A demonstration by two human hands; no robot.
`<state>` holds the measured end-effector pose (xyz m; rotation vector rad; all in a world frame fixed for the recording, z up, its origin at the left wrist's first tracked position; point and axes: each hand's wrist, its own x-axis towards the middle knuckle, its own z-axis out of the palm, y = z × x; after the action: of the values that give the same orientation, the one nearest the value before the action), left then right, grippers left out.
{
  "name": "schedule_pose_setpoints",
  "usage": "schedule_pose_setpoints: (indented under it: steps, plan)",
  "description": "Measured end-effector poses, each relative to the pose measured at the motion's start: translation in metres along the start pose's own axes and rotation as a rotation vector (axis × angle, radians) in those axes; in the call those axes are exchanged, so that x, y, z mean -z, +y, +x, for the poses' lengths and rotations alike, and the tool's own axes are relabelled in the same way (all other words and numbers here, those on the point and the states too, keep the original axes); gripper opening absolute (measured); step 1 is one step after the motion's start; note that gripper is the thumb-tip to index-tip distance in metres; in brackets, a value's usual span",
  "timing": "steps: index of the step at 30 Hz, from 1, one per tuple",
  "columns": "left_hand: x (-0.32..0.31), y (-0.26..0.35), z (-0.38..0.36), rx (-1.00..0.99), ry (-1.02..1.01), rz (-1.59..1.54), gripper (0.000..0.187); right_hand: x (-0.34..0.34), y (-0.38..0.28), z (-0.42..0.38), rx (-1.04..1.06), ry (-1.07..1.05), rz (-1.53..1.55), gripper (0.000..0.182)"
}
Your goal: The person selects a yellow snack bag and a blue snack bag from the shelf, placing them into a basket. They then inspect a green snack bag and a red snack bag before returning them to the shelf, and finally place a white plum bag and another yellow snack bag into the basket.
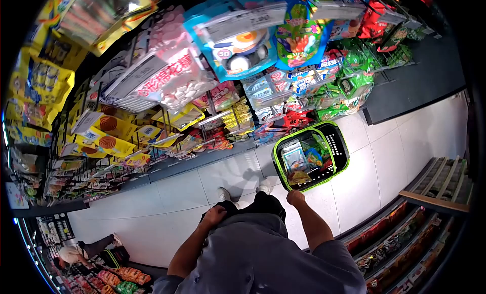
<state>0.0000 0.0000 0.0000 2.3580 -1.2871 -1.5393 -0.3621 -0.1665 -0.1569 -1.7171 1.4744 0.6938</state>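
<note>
Two grips, bare. Right grip (295, 198): fingers curled closed, apparently on the black basket (340, 148) at its near corner; rim or handle there, cannot tell which. Left grip (214, 216): loosely curled beside the trousers (260, 204); contents, if any, hidden.

One basket, green-rimmed, perforated, ahead and to the right of the shoes (224, 194), over the pale tiled floor (177, 192); whether resting on it, cannot tell. Judged stiff, light, modestly loaded; best held by the handle midpoint, as a one-corner hold may tip it.

Inside: one pale-blue packet (293, 157) toward the left edge; several bright bags (315, 156) alongside; one yellowish packet (298, 178) at the near left corner. Judged soft, slippery film, best pinched at sealed edges; contents crushable.

Beyond: hanging rows of snack bags (238, 46).
</note>
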Motion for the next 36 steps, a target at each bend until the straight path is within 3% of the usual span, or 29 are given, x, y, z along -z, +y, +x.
schedule_pose_setpoints:
  steps: [2,3,5,7,9,10,11,14,17,19,21,23,24,26,29,33,35,36]
  plan:
    - [0.01,0.012,-0.001,0.071,0.093,-0.101,0.027,-0.028,-0.006,0.02,0.079,0.059,0.034,0.031]
    - [-0.006,0.015,0.019,0.011,0.095,-0.176,0.027,-0.006,0.012,0.017,0.077,0.167,-0.027,0.029]
    - [0.008,-0.016,0.021,-0.135,0.282,-0.25,0.027,0.007,-0.041,-0.002,0.216,0.242,0.042,0.024]
    - [0.035,-0.017,0.014,-0.104,0.382,-0.297,0.022,0.017,-0.083,-0.01,0.363,0.311,0.15,0.02]
    - [0.064,-0.015,0.01,-0.097,0.524,-0.497,0.017,0.033,-0.122,-0.012,0.644,0.452,0.353,0.018]
    - [0.077,-0.016,0.009,-0.096,0.537,-0.505,0.017,0.036,-0.143,-0.011,0.704,0.488,0.412,0.015]
    - [0.091,-0.017,0.007,-0.172,0.694,-0.534,0.014,0.037,-0.166,-0.01,0.68,0.509,0.401,0.014]
    - [0.15,-0.018,-0.007,-0.294,0.999,-0.516,0.012,0.073,-0.242,-0.05,0.667,0.402,0.4,0.02]
    - [0.221,-0.003,-0.033,-0.505,1.329,-0.551,0.017,0.103,-0.319,-0.089,0.914,0.359,0.468,0.023]
    - [0.264,-0.007,-0.043,-0.51,1.453,-0.565,0.02,0.128,-0.37,-0.126,0.988,0.266,0.531,0.023]
    - [0.303,-0.007,-0.057,-0.39,1.476,-0.736,0.035,0.155,-0.421,-0.16,1.07,0.241,0.586,0.022]
    - [0.339,-0.008,-0.062,-0.459,1.514,-0.77,0.065,0.162,-0.463,-0.158,1.163,0.287,0.638,0.021]
    - [0.353,-0.009,-0.065,-0.459,1.515,-0.779,0.065,0.178,-0.485,-0.18,1.06,0.218,0.708,0.025]
    - [0.375,-0.013,-0.068,-0.376,1.503,-0.713,0.084,0.194,-0.518,-0.192,1.13,0.288,0.745,0.04]
    - [0.392,-0.018,-0.065,-0.496,1.417,-0.78,0.092,0.204,-0.558,-0.195,1.262,0.395,0.729,0.052]
    - [0.399,-0.022,-0.065,-0.506,1.388,-0.797,0.091,0.207,-0.586,-0.192,1.164,0.315,0.689,0.062]
    - [0.401,-0.025,-0.072,-0.544,1.398,-0.809,0.081,0.203,-0.593,-0.181,1.237,0.311,0.815,0.065]
    - [0.403,-0.028,-0.076,-0.518,1.336,-0.824,0.073,0.213,-0.593,-0.213,1.203,0.249,0.944,0.057]
